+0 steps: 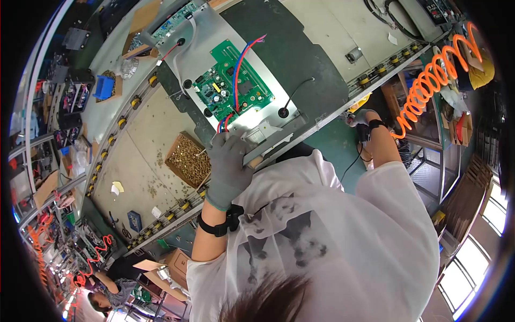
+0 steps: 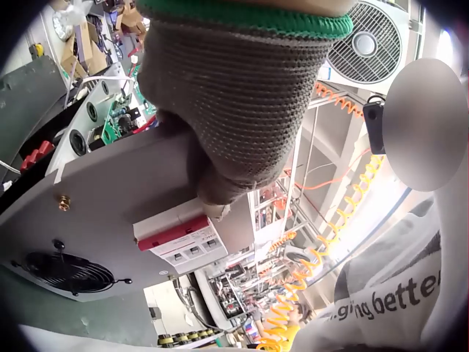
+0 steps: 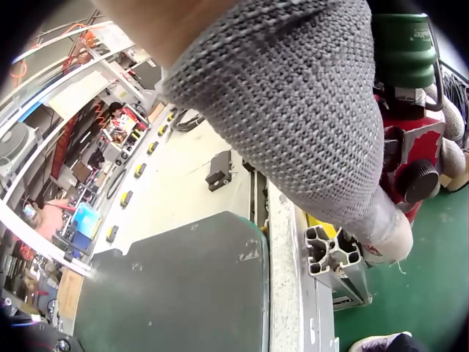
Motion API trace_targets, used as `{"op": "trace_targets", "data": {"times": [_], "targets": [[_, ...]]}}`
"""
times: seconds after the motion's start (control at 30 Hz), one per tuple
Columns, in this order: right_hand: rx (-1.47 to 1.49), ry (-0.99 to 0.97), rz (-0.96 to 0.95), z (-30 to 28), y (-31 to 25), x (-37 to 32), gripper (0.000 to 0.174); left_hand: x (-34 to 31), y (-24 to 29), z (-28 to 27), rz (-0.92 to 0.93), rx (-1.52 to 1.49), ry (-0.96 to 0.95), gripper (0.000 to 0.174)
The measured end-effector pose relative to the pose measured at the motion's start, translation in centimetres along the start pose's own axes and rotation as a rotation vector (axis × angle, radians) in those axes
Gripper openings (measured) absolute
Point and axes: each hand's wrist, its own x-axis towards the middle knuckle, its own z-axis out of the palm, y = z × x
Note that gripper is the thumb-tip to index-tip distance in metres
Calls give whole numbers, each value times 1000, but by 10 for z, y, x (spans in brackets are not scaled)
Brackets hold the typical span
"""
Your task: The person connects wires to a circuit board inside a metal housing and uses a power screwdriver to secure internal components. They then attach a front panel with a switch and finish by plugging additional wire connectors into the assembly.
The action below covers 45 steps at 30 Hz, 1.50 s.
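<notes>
My gloved left hand (image 1: 229, 167) grips the edge of a grey metal panel (image 2: 110, 191) at the near side of a chassis (image 1: 212, 29). Its thumb comes down in front, by a red-and-white circuit breaker (image 2: 189, 242) mounted in the panel; the other fingers are behind it. On the chassis lies a green circuit board (image 1: 257, 94) with red and blue wires (image 1: 236, 75) rising from it. Out past the bench edge, my gloved right hand (image 1: 363, 118) curls round a red tool body (image 3: 421, 158) with a green ribbed part (image 3: 403, 51) and a black knob.
The chassis sits on a dark board (image 1: 316, 64) across a roller-edged conveyor bench (image 1: 145, 134). A box of brass screws (image 1: 189, 161) stands left of my left hand, with loose screws scattered beside it. An orange coiled hose (image 1: 424, 91) hangs at right. Another person (image 1: 115, 290) works at lower left.
</notes>
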Motion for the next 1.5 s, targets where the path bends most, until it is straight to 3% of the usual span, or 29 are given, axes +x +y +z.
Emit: {"op": "trace_targets", "data": {"times": [0.17,0.2,0.27,0.33,0.37,0.4,0.47,0.5,0.53,0.57,0.6,0.63,0.67,0.73,0.77,0.8,0.87,0.9,0.93,0.97,1.03,1.07,1.13,1.23,1.27,1.33,1.4,1.43,1.5], "targets": [[-214,159,-29,10,-11,37,49,0,-2,-5,-27,-56,-27,28],[-255,69,-77,7,-16,39,51,1,-3,-8,-25,-172,-22,25],[-107,82,-81,7,-26,39,41,-4,-10,-13,-36,-275,4,22],[-211,248,-72,11,-22,51,42,-18,-22,-14,-292,-828,99,16],[-242,91,21,-21,-66,-44,37,-15,-17,-25,-454,-943,225,21],[-141,462,-21,-4,-45,9,36,-19,-23,-24,-464,-933,245,21],[-93,511,-11,-29,-79,-37,38,-32,-50,-8,-785,-702,628,22],[23,545,-136,-36,-91,-54,40,-45,-71,6,-796,-690,648,22],[8,545,-155,-42,-99,-57,40,-63,-99,25,-842,-441,450,27],[530,132,-367,-49,-107,-59,41,-78,-126,45,-872,-197,245,33],[1033,-316,-551,-54,-115,-59,41,-92,-152,70,-951,-289,43,40],[1024,-316,-554,-52,-126,-56,41,-100,-168,87,-1019,-386,-165,47],[1161,-353,-800,-47,-139,-51,42,-92,-166,88,-1019,-394,-156,47],[1276,-379,-1043,-53,-161,-59,42,-71,-154,93,-1330,-1212,-171,56],[1454,-381,-1019,-61,-171,-64,44,-62,-167,102,-1431,-1380,-201,49],[1635,-380,-990,-66,-181,-77,46,-62,-170,106,-1421,-1394,-203,49],[1632,-285,-1036,-75,-193,-144,48,-62,-177,111,-1092,-1906,441,43],[1521,-215,-1059,-79,-195,-167,47,-63,-189,115,-1052,-2029,579,38],[1407,-148,-1077,-81,-198,-179,46,-60,-188,105,-1048,-2045,571,38],[1287,9,-930,-81,-202,-183,42,-57,-189,94,-1113,-2058,529,37],[1204,87,-866,-82,-203,-164,41,-52,-196,83,-1296,-2101,390,39],[1125,147,-806,-83,-203,-155,40,-50,-199,87,-1289,-2113,386,39],[1131,202,-779,-85,-214,-159,37,-51,-210,104,-1423,-1886,234,42],[961,314,-636,-91,-226,-171,34,-46,-222,117,-1423,-2060,196,45],[1044,343,-723,-90,-225,-178,33,-47,-223,122,-1423,-2067,196,45],[1119,374,-802,-87,-220,-189,32,-42,-208,114,-1182,-1916,363,43],[1236,226,-1036,-87,-213,-199,30,-38,-200,101,-1101,-1890,456,43],[1237,232,-1033,-87,-210,-206,30,-37,-200,97,-1021,-1850,546,43],[1068,31,-1195,-89,-204,-219,29,-43,-213,91,-901,-1811,530,38]]}}
